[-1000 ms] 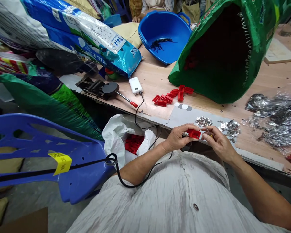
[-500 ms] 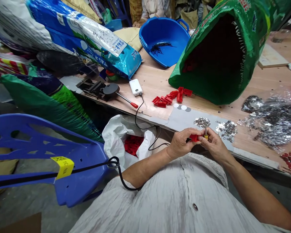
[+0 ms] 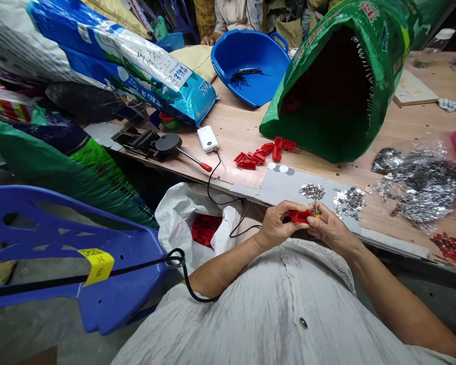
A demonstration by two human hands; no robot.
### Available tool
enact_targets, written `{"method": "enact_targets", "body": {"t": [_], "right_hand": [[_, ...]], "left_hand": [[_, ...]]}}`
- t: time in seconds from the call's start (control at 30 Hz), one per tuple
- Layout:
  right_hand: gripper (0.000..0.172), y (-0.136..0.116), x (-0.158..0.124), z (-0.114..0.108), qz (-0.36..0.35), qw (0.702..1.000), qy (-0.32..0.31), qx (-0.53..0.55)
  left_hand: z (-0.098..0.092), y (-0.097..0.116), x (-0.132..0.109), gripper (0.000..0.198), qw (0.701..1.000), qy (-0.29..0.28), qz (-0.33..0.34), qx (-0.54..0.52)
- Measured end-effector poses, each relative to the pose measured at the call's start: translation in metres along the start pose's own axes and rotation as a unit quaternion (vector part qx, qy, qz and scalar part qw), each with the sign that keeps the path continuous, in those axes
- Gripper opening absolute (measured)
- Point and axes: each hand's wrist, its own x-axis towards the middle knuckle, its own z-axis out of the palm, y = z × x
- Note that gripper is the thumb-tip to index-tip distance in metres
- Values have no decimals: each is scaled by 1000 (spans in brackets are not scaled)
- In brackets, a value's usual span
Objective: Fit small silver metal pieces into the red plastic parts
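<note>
My left hand (image 3: 276,225) is closed around a small red plastic part (image 3: 298,216), held just in front of the table's near edge. My right hand (image 3: 330,230) touches the same part and pinches a small tool with a yellow handle and a metal tip (image 3: 316,212) that stands upright. Two little heaps of tiny silver metal pieces (image 3: 312,191) lie on a grey sheet (image 3: 285,185) right beyond my hands. More red parts (image 3: 262,152) lie in a loose group farther back.
A big open green sack (image 3: 338,86) lies on the wooden table (image 3: 243,126); a blue basin (image 3: 251,61) is behind it. A white power bank (image 3: 207,139), a black hand tool (image 3: 152,143), clear bags of metal pieces (image 3: 421,182), a white bag of red parts (image 3: 197,228) and a blue chair (image 3: 79,253) surround me.
My hands have drawn closer together on the red part, and the tool in my right hand now stands upright against it. The view shifted slightly.
</note>
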Motion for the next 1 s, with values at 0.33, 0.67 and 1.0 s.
{"method": "enact_targets", "body": {"t": [0.33, 0.67, 1.0], "right_hand": [[34, 12, 1, 0, -10, 1000, 13, 3], [38, 13, 0, 1, -13, 999, 35, 1], [41, 34, -4, 3, 11, 1000, 8, -1]], "left_hand": [[-4, -6, -4, 34, 1000, 7, 8, 13], [-5, -7, -5, 34, 1000, -1, 6, 9], [-13, -20, -16, 40, 976, -12, -127, -175]]}}
